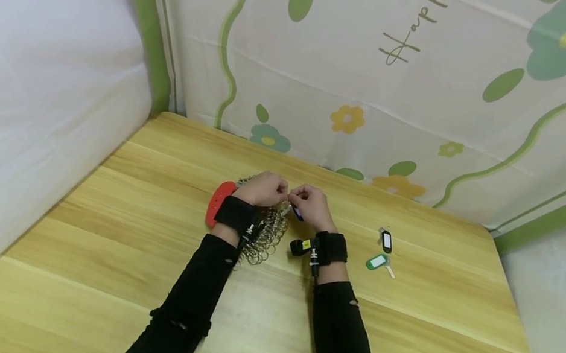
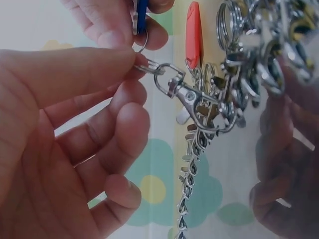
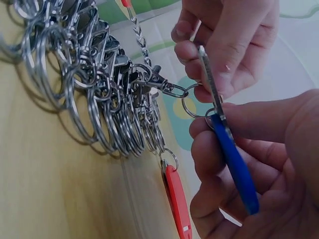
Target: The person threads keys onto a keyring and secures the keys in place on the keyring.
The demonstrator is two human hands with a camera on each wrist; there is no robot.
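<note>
Above a bunch of metal key rings and clasps (image 1: 265, 236), my two hands meet over the wooden table (image 1: 102, 247). My left hand (image 1: 266, 188) pinches a small split ring (image 2: 145, 65) that hangs on a lobster clasp (image 2: 175, 88) of the bunch. My right hand (image 1: 312, 204) grips a blue key tag (image 3: 234, 164) with a metal key blade (image 3: 208, 82), held against that split ring (image 3: 191, 102). A red key tag (image 1: 219, 200) hangs from the same bunch (image 3: 99, 89) on a thin chain (image 2: 192, 164).
A black key tag (image 1: 386, 240) and a green key tag (image 1: 377, 261) lie on the table to the right of my right wrist. A floral cloth wall (image 1: 385, 82) stands behind, white cloth (image 1: 25, 101) on the left.
</note>
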